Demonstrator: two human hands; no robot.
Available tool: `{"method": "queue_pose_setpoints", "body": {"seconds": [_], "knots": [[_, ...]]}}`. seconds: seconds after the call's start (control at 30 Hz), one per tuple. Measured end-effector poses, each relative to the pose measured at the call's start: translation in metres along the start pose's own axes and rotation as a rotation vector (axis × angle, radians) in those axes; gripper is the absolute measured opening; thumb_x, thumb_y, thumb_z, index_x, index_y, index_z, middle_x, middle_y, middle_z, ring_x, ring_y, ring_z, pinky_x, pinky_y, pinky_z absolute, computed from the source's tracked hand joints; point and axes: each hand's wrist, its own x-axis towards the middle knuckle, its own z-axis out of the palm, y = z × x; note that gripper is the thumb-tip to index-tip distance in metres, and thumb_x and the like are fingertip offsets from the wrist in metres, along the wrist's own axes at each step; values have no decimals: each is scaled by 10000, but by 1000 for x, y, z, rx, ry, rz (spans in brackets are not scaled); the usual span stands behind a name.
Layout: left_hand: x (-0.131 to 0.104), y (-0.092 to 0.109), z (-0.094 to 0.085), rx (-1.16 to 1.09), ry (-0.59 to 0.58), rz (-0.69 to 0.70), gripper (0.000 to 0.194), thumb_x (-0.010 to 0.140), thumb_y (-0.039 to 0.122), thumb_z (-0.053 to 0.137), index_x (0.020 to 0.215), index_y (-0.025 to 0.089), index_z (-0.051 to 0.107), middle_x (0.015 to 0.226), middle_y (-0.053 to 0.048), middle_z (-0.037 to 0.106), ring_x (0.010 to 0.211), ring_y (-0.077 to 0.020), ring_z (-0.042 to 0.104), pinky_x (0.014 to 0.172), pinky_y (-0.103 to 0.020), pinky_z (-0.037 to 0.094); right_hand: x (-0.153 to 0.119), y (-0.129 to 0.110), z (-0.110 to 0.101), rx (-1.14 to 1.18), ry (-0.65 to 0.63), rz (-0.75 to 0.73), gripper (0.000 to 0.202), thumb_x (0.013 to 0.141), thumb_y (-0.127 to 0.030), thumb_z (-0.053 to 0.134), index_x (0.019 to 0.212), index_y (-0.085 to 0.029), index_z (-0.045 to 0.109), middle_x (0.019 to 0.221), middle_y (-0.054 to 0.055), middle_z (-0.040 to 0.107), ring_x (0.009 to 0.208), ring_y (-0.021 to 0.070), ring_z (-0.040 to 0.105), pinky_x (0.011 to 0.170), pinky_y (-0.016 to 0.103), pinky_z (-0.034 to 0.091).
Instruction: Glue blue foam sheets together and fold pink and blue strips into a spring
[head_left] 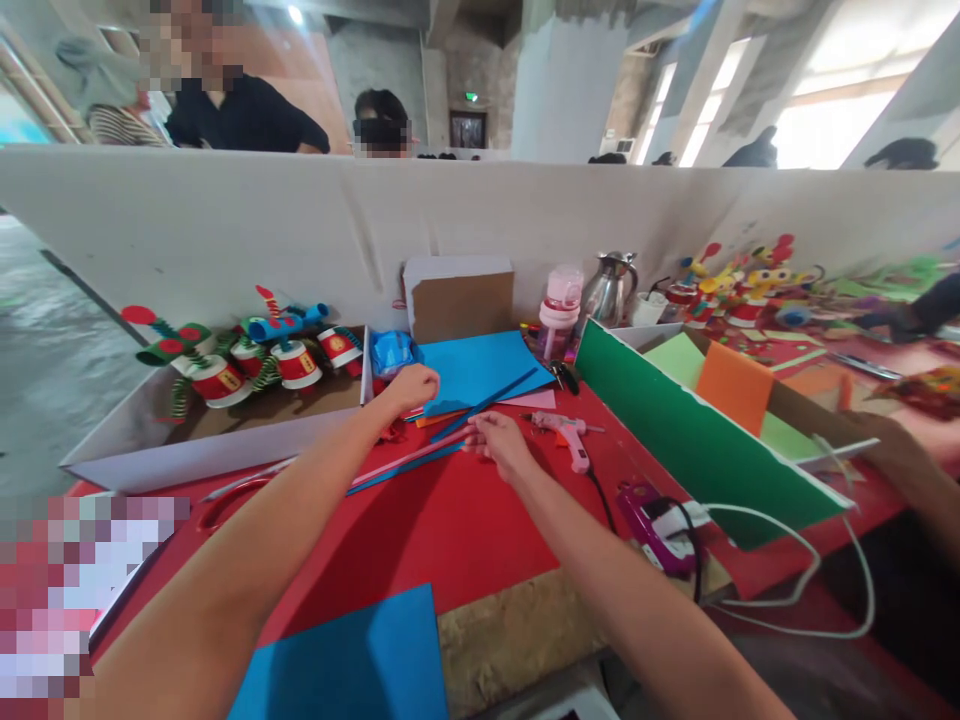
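Note:
My right hand pinches the end of a pink paper strip above the red tabletop. Blue strips lie beneath and beyond it. Further left, my left hand is held with curled fingers near the edge of the blue paper sheets; whether it holds anything is too small to tell. A pink glue gun lies just right of my right hand.
A box of paper-cup figures stands at the left. At the right are a green-sided box, a purple power strip and white cables. Blue card lies at the near edge. Another person's arm reaches in from the right.

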Motion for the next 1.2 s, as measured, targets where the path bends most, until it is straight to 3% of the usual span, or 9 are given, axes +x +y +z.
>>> {"method": "queue_pose_setpoints", "body": {"seconds": [0.13,0.23,0.33,0.47,0.77,0.87,1.03,1.1,1.2], "knots": [[-17,22,5,-445,-7,-5,301,782,241,477,1000,150,664,793,-33,702,602,-116,599,567,-217,460,-3,-6,-4,45,6,-97,62,750,-194,632,707,-168,596,652,-9,645,500,79,567,544,231,523],[-28,38,10,-910,12,-33,292,707,404,633,837,143,643,722,-28,662,577,-99,558,579,-226,464,-5,-14,-8,94,19,-183,69,725,-219,657,751,-172,613,689,-3,662,562,100,611,592,250,536],[-32,49,13,-1045,17,-59,327,635,458,697,697,152,598,614,-1,605,539,-91,516,546,-224,443,-9,-19,-10,70,-47,-277,203,677,-242,698,864,-186,644,763,-2,688,654,120,652,680,273,543],[-35,59,13,-1055,21,-61,328,619,452,707,663,151,585,580,14,578,514,-83,497,511,-212,416,-16,-22,-10,-57,-74,-397,236,641,-291,723,847,-192,665,750,-7,696,678,141,660,718,294,536],[-43,76,12,-991,17,-44,300,640,435,693,624,161,573,523,15,567,496,-94,500,474,-207,380,-33,-29,-17,-361,88,-535,109,760,-299,588,689,-219,610,599,-13,643,592,164,635,599,272,489],[-45,85,18,-1002,64,-63,330,637,464,694,620,164,557,516,22,556,491,-92,495,481,-208,381,-33,-24,-16,-311,139,-509,130,768,-313,567,683,-217,577,566,-25,604,552,150,589,589,269,472],[-43,92,27,-1069,84,-40,383,660,535,666,664,172,543,573,9,591,495,-94,513,506,-223,416,-38,-18,-19,10,273,-413,200,770,-354,561,645,-221,480,540,-53,493,507,114,499,558,248,448],[-37,90,27,-996,95,-12,365,743,533,581,698,172,547,624,-8,624,518,-105,545,546,-242,453,-54,-17,-25,48,206,-349,253,775,-400,572,640,-219,457,547,-57,472,489,101,474,544,241,446],[-17,90,28,-606,107,33,292,848,406,461,770,162,601,691,-31,670,596,-134,602,607,-258,468,-102,-15,-41,-60,-109,-222,316,808,-481,545,664,-210,466,560,-48,478,473,94,471,498,225,433]]}}
